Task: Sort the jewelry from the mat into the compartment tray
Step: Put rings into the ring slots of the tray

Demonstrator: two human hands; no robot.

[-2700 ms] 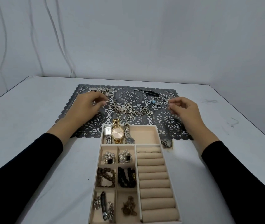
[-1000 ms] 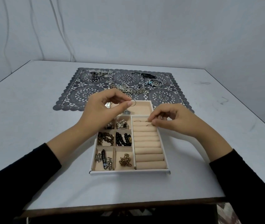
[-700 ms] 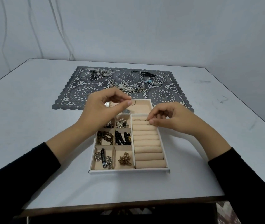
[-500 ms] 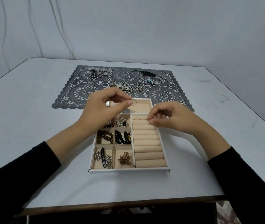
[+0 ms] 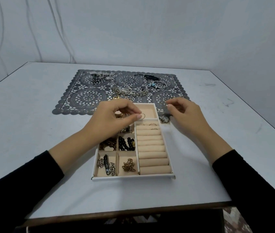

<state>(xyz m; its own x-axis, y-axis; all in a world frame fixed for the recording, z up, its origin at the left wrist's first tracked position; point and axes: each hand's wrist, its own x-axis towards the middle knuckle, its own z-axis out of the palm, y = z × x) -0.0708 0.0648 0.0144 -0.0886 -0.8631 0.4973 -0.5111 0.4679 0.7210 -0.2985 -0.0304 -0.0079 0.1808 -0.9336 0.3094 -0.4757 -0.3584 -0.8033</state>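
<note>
- Jewelry [image 5: 138, 94] is lying loose on the lace mat [image 5: 89, 98] at the far side of the table [image 5: 32, 132]. Sorted pieces are sitting in the compartment tray [image 5: 133, 177], just near of the mat.
- Over the tray's far part the left hand [image 5: 113, 120] is hovering, thumb and forefinger pinching a thin ring [image 5: 143, 116]. The other fingers are curling under.
- Above the tray's far right corner the right hand [image 5: 185, 115] is hovering, fingers loosely curled, with nothing showing between them.
- Ring rolls [image 5: 152, 148] are filling the tray's right column, and small rings [image 5: 152, 124] are sitting in the farthest slots.
- Black beads [image 5: 126, 143] are lying in a middle compartment, with brown beads [image 5: 107, 146] just left of them.
- A silver chain [image 5: 106, 165] is lying in the near left compartment, and a gold chain [image 5: 129, 165] in the one to its right.
- A gold watch [image 5: 118, 115] is showing partly behind the left hand.
- On the mat, a butterfly chain [image 5: 127, 89] is lying mid-way, a silver cluster [image 5: 99, 76] far left, and a black band [image 5: 147, 76] and a blue-beaded bangle [image 5: 157, 84] far right.
- A small dark piece [image 5: 164, 118] is lying just right of the tray's far corner.
</note>
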